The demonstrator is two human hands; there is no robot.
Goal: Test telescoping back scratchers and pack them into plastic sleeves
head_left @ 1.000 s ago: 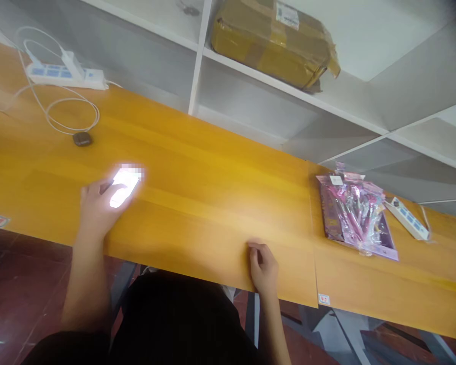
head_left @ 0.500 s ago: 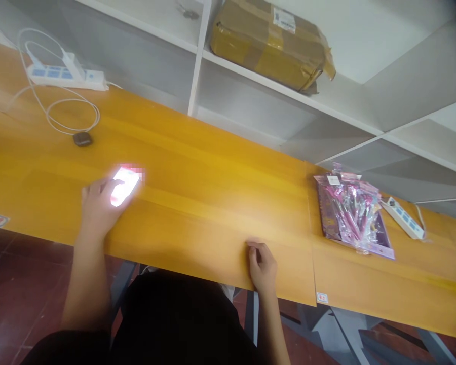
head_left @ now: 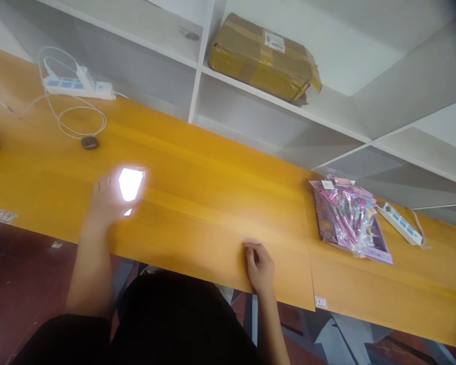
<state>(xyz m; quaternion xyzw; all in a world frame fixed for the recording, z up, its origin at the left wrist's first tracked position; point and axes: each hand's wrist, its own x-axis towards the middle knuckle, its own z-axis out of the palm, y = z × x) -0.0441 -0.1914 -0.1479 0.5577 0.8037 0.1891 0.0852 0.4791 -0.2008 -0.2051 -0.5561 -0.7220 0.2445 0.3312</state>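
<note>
My left hand [head_left: 105, 203] is wrapped round a smartphone [head_left: 130, 183] held over the left part of the wooden table [head_left: 197, 203]. The phone's screen glows so white that nothing on it can be read, and its lower part is partly behind my fingers and thumb. My right hand [head_left: 261, 266] rests on its side near the front edge, fingers loosely curled in, and nothing shows inside them. Beyond the phone lies a small dark case-like object [head_left: 89, 143].
A power strip [head_left: 79, 88] with plugged-in chargers and a looped white cable [head_left: 105, 121] lies at the back left. At right stand a purple tray [head_left: 382, 248] of wrapped pink items [head_left: 344, 210] and another power strip [head_left: 399, 223]. A taped carton [head_left: 258, 61] sits on the white shelf [head_left: 327, 121].
My left hand and the phone have tilted, so the screen now faces me more, with the thumb off its middle. The view has shifted slightly. My right hand stays put.
</note>
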